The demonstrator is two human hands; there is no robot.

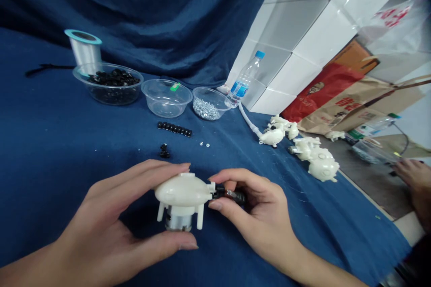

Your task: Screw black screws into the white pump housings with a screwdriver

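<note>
My left hand [111,219] holds a white plastic toy body [183,192] with short legs and a silver motor under it, fingers above and thumb below. My right hand [259,215] pinches a small black part [232,195] against the nose end of that body. Both hands hover low over the blue cloth [50,143]. A row of black beads [174,129] and a loose black piece [164,151] lie just beyond my hands.
At the back stand a bowl of black parts [109,85], an almost bare clear bowl [166,97], a bowl of small screws [209,103], a spool [84,49] and a water bottle [245,79]. Several white toy bodies [316,154] lie right. Another person's hand [415,183] rests at the far right.
</note>
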